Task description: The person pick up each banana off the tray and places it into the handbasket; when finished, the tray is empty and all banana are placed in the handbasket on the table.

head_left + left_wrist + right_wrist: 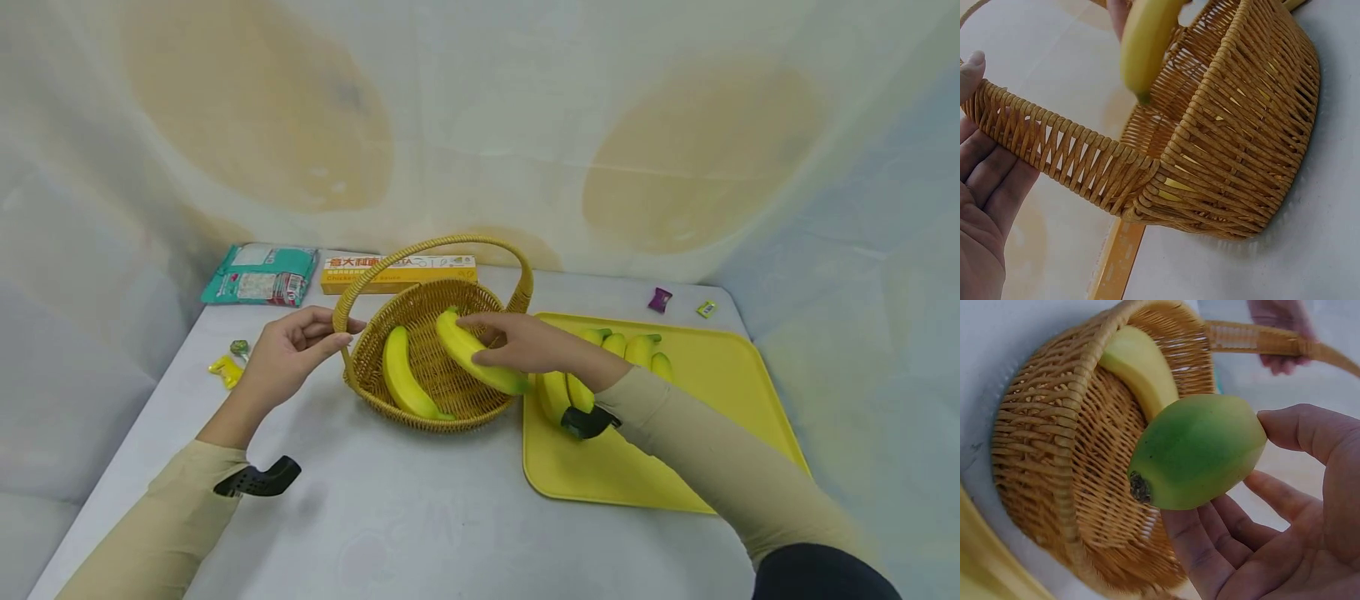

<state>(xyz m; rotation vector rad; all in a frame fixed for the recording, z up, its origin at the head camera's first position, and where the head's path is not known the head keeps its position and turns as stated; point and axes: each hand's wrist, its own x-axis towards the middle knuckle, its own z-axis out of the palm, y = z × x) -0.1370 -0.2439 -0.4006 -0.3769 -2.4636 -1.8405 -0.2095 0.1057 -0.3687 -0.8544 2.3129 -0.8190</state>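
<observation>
While L hand [288,354] on basket [480,412] handle: R hand [528,343] w/ 1 banana [472,354] (2nd inside).

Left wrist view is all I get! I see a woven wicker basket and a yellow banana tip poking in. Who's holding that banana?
Observer: The right hand grips that yellow banana over the woven wicker basket.
Operator: Is there anything in the basket already?
Observer: Yes, a second yellow banana lies inside, on the left.
Operator: Are there more bananas?
Observer: A bunch of yellow bananas sits on a flat yellow plastic tray right of the basket.
Operator: What colour is the banana's end?
Observer: Green, in the right wrist view, with a dark tip.
</observation>
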